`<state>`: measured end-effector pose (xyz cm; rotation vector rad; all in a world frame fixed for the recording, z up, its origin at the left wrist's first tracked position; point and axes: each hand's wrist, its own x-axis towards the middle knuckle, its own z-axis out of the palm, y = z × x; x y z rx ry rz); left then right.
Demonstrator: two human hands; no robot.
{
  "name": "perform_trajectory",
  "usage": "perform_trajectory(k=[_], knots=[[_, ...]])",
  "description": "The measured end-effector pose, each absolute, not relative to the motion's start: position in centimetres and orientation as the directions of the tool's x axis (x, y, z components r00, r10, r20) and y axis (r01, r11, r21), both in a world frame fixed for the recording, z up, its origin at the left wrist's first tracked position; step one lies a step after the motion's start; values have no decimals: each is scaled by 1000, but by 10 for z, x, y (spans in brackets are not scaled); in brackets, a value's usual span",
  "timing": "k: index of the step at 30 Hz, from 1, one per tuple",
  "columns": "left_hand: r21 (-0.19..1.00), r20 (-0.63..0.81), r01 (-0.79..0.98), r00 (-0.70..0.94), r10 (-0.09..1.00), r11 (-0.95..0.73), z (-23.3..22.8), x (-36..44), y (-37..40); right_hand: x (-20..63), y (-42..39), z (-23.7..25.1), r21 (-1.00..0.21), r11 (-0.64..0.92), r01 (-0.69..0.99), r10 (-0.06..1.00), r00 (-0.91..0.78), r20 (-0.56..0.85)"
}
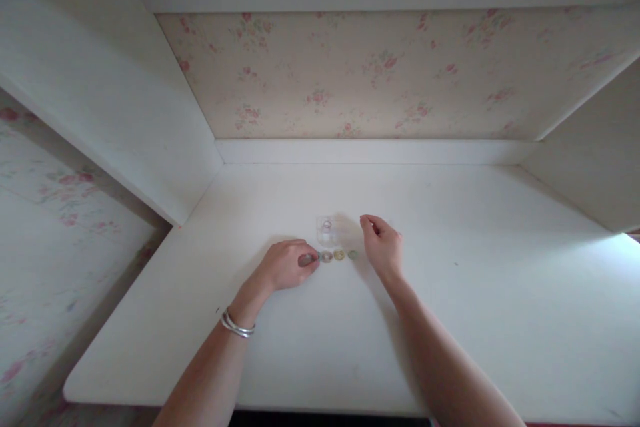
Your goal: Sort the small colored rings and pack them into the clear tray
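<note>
White desk [450,320] — bare surface under both forearms. Clear plastic case [327,230], just beyond the fingertips, between the hands. Right hand [384,247], loosely curled, grasping nothing, beside the case. Left hand [286,265], fingertips pinching a coin [306,259] at the row's near end. Remaining coins [339,255] — three, lined up just right of that pinch. Silver bangles [238,325] on the left wrist.

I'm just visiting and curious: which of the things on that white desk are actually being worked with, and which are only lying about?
In use:
left hand, fingertips on a coin
row of coins beside it
right hand, held just above the desk by the row

Just there:
small clear container behind the coins
white desk
bracelet on the left wrist
flowered wallpaper
</note>
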<state>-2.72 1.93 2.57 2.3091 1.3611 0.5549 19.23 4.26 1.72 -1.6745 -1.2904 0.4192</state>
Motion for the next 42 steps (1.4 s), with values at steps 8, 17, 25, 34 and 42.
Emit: perform_trajectory(k=[8, 17, 25, 34, 42], knots=[[508, 120, 728, 469, 875, -460, 25, -28, 21, 189, 40, 15, -791, 39, 611, 910, 305, 281], [503, 101, 733, 477, 873, -458, 24, -28, 22, 183, 37, 11, -735, 107, 669, 927, 201, 318], [492, 43, 740, 504, 863, -458, 25, -29, 22, 182, 35, 12, -718, 142, 681, 933, 151, 327], [477, 28, 749, 510, 860, -460, 24, -29, 22, 181, 34, 13, -713, 156, 684, 937, 127, 327], [590, 20, 704, 475, 879, -395, 23, -30, 26, 182, 34, 10, -696, 168, 698, 930, 121, 346]])
